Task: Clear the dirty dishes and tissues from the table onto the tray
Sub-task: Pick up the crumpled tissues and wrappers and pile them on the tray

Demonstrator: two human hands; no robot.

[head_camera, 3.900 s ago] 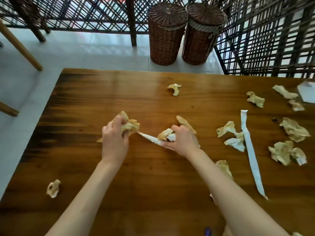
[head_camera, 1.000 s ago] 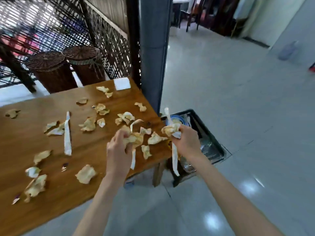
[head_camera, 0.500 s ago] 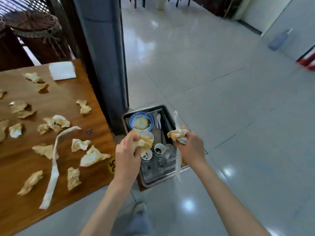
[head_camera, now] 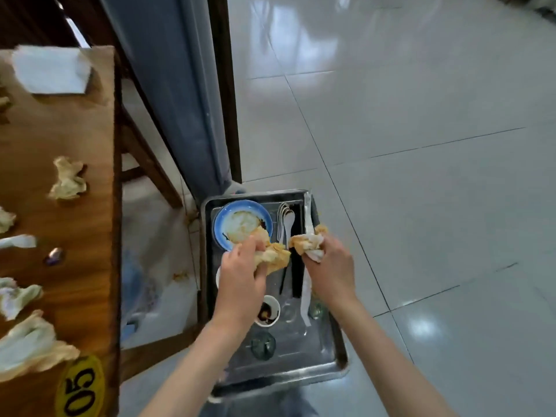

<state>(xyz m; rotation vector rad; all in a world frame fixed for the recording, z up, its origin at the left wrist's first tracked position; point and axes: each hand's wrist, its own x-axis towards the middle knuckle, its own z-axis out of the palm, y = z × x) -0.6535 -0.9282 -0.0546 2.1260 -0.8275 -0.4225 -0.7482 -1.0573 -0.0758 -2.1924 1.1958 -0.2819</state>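
Right, head view, the only one. Both hands are over the metal tray on the floor, just off the table's right edge. Left hand has its fingers curled round a stained tissue wad, above the tray's middle, near the blue plate in the tray's far left corner. Right hand grips a second wad plus a long white paper strip that hangs down past the wrist toward the tray's right side. Neither wad is released yet.

Already in the tray: spoons at the far edge, a small sauce cup and a glass toward the near edge.

More crumpled tissues are on the table along its right edge, and a flat white napkin at the far right corner.

Handling, my read: tissues are light, soft, compressible and probably damp or greasy, so they may cling to the fingers on release. Pinching a wad anywhere works; bunch the strip first so it doesn't trail outside the tray. Drop low, so nothing drifts off, and keep clear of the glass.
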